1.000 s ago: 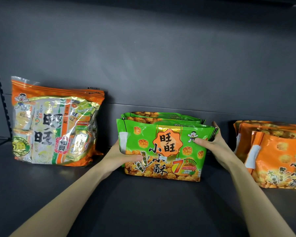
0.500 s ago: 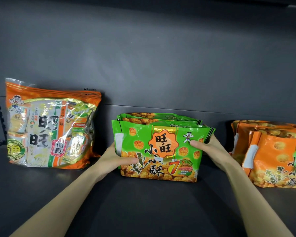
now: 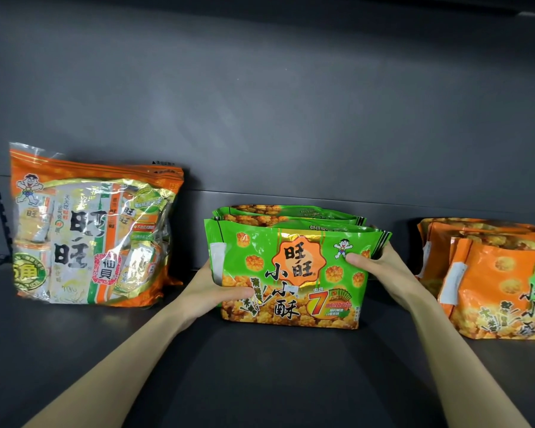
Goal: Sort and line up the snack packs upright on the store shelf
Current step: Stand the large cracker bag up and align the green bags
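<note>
Both hands hold a row of green snack packs upright on the shelf.

The green snack packs (image 3: 291, 273) stand on edge in the middle of the dark shelf (image 3: 260, 372), several one behind another, the front one facing near with its print the right way up. The left hand (image 3: 217, 291) has its grip on the left end of the row, thumb across the lower front of the front pack, fingers hidden behind. The right hand (image 3: 380, 267) grips the right end higher up, thumb on the front, fingers curled behind. At the left a big orange bag (image 3: 87, 236) stands apart from the green row. At the right, orange snack packs (image 3: 491, 291) stand in their own row, partly cut off by the picture edge.
</note>
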A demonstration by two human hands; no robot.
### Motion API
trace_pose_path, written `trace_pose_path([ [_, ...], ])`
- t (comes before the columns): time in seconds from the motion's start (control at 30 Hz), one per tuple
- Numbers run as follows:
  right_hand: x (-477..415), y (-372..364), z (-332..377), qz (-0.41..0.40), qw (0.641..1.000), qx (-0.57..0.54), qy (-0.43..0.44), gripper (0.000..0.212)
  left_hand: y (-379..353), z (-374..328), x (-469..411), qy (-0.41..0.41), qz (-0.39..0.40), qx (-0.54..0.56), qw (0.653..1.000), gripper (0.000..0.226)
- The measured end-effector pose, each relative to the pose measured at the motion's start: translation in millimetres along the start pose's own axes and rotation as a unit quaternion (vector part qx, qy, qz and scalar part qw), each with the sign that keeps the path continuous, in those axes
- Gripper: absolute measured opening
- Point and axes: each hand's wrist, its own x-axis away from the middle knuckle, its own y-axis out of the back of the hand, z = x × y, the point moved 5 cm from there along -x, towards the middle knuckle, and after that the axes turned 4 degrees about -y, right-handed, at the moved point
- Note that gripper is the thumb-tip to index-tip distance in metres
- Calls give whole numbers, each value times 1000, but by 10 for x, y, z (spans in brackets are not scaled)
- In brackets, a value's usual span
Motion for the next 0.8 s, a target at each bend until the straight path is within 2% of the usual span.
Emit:
trace_pose_path([
  [0.13, 24, 27, 4, -5, 1000, -10, 6, 69, -46, -22, -2, -6, 0, -4, 1000, 72],
  [0.3, 30, 19, -10, -2, 1000, -8, 5, 80, -41, -7, -2, 1, -7, -4, 1000, 75],
  [0.43, 28, 6, -2, 3, 1000, -13, 13, 56, -16, 6, 0, 4, -13, 5, 1000, 78],
  [0.6, 19, 3, -12, 4, 1000, -9, 13, 55, -10, 18, 5, 2, -14, 12, 1000, 80],
  [0.8, 23, 10, -8, -1, 1000, -12, 21, 43, -11, 26, 3, 3, -5, 14, 1000, 85],
])
